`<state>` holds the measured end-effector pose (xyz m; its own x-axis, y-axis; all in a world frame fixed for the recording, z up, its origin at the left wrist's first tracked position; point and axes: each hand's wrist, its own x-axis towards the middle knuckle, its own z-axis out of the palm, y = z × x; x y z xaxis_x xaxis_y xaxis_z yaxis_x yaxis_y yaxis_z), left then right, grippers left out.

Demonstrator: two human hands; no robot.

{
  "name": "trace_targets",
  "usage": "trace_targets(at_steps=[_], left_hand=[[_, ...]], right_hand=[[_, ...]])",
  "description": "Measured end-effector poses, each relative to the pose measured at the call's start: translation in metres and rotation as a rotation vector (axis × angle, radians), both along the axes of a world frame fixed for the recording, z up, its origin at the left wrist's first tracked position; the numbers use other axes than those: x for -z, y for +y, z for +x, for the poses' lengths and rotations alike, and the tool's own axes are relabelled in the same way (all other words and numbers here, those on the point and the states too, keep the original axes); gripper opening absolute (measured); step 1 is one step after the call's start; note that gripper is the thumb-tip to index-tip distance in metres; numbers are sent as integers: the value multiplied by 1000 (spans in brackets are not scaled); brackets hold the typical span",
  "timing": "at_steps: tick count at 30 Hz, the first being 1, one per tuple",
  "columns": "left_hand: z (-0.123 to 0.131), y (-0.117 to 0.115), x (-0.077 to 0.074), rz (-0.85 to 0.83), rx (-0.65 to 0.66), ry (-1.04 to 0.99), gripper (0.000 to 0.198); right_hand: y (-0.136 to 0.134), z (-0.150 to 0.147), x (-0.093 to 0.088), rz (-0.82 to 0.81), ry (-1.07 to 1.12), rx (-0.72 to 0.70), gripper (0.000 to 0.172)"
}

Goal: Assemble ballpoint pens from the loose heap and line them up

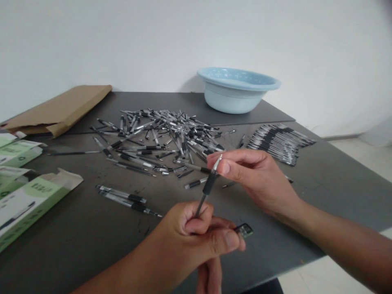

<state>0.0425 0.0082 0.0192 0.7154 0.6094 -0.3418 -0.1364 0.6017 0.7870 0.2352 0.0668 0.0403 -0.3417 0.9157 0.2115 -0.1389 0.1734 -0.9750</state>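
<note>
My left hand (196,237) is closed in a fist around the lower barrel of a pen (208,184), with a pen cap or clip end (244,230) poking out past my thumb. My right hand (254,175) pinches the pen's metal tip end between thumb and forefinger. The pen points up and to the right, above the table's near edge. Just behind lies a big loose heap of pens (165,139). Two pens (125,198) lie side by side to the left of my left hand.
A neat row of pens (280,141) lies at the right of the grey table (92,237). A light blue basin (237,90) stands at the back. Green and white pen boxes (27,196) and flat brown cardboard (58,110) are at the left.
</note>
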Motion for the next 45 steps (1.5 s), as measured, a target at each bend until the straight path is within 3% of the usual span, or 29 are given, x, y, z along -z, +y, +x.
trace_targets(at_steps=[5,10,15,21,24,28,30,34,36,45], left_hand=[[-2,1,1,15,39,40,54],[-5,6,3,36,69,33,52],[-6,10,1,91,-28,7,60],[-12,16,4,177,9,130,24],[-14,18,0,171,24,108,20],[-16,18,-8,117,-81,-45,51],[-19,19,-9,133,-141,-75,58],[-22,21,-7,183,-243,-99,59],[-23,22,-5,192,-267,-130,61],[-23,21,-8,229,-269,19,63]], right_hand=[[1,0,-2,59,-5,-119,17],[2,1,-8,92,-99,-77,15],[4,1,-7,112,-121,-58,12],[-3,-2,-7,83,-67,-124,9],[-5,-2,-5,66,5,-155,21],[-2,8,-3,67,53,-288,47],[2,15,-5,151,5,-315,59],[10,20,-10,466,-135,-237,46],[11,18,-11,520,-159,-215,43],[4,18,-23,273,-224,-153,24]])
